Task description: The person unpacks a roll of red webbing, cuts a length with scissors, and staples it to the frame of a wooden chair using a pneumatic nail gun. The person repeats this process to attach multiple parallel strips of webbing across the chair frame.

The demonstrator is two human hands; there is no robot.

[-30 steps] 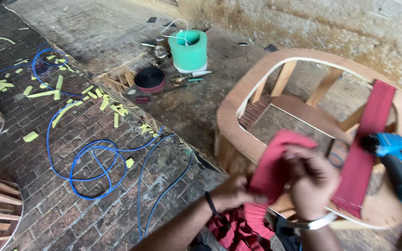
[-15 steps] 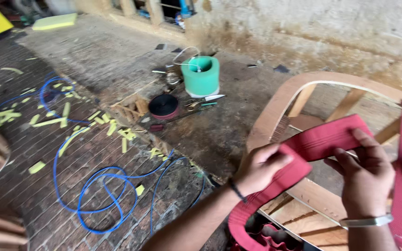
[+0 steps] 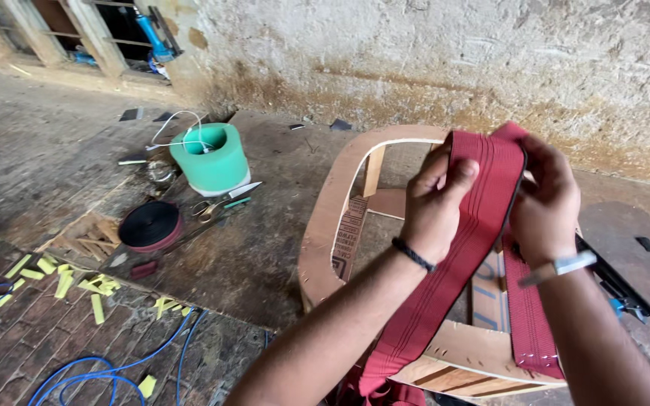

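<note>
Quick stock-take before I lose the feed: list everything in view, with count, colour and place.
Webbing strap: one, red, stretched over the frame, held by both hands.
Fixed webbing strip: one, red, fastened on the frame's near right edge.
Wooden seat frame: one, tan, centre right on the floor.
Foam roll: one, green, upper left.
Black roll: one, black with a reddish rim, below the green one.
Scissors: one pair, beside the black roll.
Foam offcuts: many, yellow-green, on the bricks at left.
Hose: one, blue, bottom left.
Tool: one, dark, at the right forearm, partly hidden.
Left hand: grip on the strap.
Right hand: grip on the strap's end.
</note>
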